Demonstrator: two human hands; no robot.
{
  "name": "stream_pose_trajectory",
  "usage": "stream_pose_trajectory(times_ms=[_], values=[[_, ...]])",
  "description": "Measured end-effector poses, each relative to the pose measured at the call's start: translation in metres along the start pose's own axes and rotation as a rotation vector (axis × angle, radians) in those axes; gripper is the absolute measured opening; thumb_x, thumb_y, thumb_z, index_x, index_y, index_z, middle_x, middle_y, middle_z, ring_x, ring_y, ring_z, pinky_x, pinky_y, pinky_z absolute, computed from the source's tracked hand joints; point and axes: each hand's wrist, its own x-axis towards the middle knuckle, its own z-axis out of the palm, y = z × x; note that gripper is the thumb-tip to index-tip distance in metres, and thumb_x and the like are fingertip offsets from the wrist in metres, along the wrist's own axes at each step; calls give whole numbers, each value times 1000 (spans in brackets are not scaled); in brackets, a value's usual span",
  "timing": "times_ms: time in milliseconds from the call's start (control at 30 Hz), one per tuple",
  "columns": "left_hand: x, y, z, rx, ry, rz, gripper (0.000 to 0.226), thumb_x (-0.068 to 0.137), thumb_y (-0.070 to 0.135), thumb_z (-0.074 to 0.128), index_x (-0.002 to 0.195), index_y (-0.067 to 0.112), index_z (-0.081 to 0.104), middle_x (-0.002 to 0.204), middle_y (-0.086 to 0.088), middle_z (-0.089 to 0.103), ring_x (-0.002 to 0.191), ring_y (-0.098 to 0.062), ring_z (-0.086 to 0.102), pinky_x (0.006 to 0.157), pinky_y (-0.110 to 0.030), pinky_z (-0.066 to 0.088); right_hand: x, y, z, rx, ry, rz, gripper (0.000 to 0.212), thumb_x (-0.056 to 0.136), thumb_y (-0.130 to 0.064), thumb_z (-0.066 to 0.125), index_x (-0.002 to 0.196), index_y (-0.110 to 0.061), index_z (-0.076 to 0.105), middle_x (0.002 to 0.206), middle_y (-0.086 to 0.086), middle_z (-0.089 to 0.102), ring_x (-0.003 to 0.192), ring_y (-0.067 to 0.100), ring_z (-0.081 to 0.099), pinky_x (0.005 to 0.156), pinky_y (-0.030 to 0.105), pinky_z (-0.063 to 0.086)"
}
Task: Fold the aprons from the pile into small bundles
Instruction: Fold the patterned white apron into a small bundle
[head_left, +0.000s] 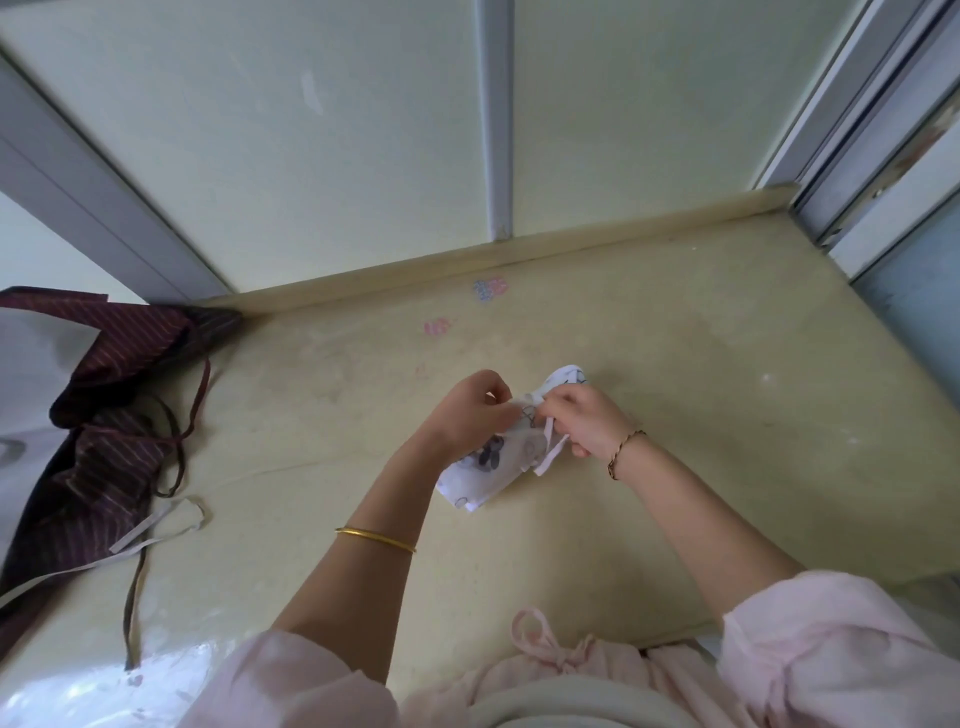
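left hand (467, 413) fingers curled, pinching white tie (548, 452), right hand (584, 423) pinching same tie, both over folded printed apron bundle (485, 470), bundle lying mid beige table (701, 389), dark striped apron pile (114, 415) well apart at left edge

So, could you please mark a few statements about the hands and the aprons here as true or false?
1. The left hand and the right hand both work on the white apron bundle. True.
2. The dark striped aprons are piled on the right of the table. False: they lie at its left edge.
3. The right hand's fingers pinch a white strap at the bundle. True.
4. The white apron lies spread flat. False: it is folded into a small bundle between the hands.
5. The gold bangle is on the right arm. False: it is on the left forearm; the right wrist wears a chain bracelet.
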Motion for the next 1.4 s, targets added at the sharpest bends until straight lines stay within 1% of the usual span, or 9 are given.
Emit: stream_pose_trajectory(times_ms=[167, 367, 567, 767, 967, 1100, 1167, 1300, 1400], values=[[1, 3, -25, 460, -49, -15, 30, 87, 30, 58, 59, 19, 59, 58, 2, 45, 51, -12, 36, 51, -24, 29, 0, 2, -2, -172, 87, -127, 29, 89, -24, 60, 62, -19, 50, 61, -6, 47, 55, 6, 43, 52, 20, 30], [1, -17, -40, -159, -45, -267, 34, 94, 34, 53, 69, 13, 60, 49, 6, 38, 47, -11, 30, 49, -23, 23, -5, 9, -6, -97, 129, -126, 18, 86, -18, 63, 70, -17, 55, 64, -7, 54, 48, -1, 45, 51, 15, 35], [7, -39, -30, -755, 157, -520, 33, 95, 26, 51, 63, 16, 50, 43, 9, 38, 36, -6, 29, 36, -18, 19, 0, 21, -9, -296, 203, -118, 22, 87, -18, 62, 68, -14, 52, 69, -1, 54, 69, 17, 49, 59, 25, 36], [8, -5, -19, -981, -73, -77, 42, 99, 29, 29, 86, 10, 64, 101, -6, 68, 100, -17, 61, 87, -30, 43, 2, 22, -5, -484, 125, -88, 14, 86, -28, 60, 74, -23, 55, 66, -11, 55, 68, 15, 54, 63, 27, 41], [7, 11, -10, -357, -163, 20, 38, 94, 8, 30, 115, 4, 62, 87, -8, 63, 76, -20, 60, 81, -28, 48, 0, 9, -9, -214, 112, -102, 9, 87, -16, 60, 82, -19, 52, 67, -2, 57, 55, 17, 54, 60, 28, 44], [9, 11, 5, 198, -169, 144, 12, 87, 14, 57, 87, 22, 67, 76, -1, 54, 68, -10, 48, 63, -18, 38, -8, -17, -16, 23, 63, -238, 15, 89, -4, 55, 78, -14, 52, 61, 0, 60, 43, 13, 46, 51, 24, 42], [10, 10, 12, 159, -111, 115, 15, 89, 18, 56, 75, 14, 61, 70, -2, 52, 62, -11, 43, 60, -22, 36, -10, -30, -14, 96, 2, -279, 13, 89, -4, 56, 80, -12, 53, 67, 2, 64, 43, 11, 48, 48, 20, 42], [9, 8, 13, -83, -51, 16, 29, 99, 24, 43, 86, 10, 66, 67, 2, 55, 53, -7, 44, 53, -15, 38, 0, -38, -13, 784, 112, -137, 10, 94, -19, 52, 96, -10, 48, 86, 15, 66, 55, 18, 61, 54, 27, 54], [4, 5, 15, -231, -43, -53, 35, 101, 28, 39, 90, 9, 67, 67, 1, 55, 48, -6, 43, 43, -15, 34, 9, -21, -12, 436, 180, -101, 16, 92, 4, 39, 98, -10, 45, 96, 16, 61, 41, 12, 54, 44, 24, 47]])
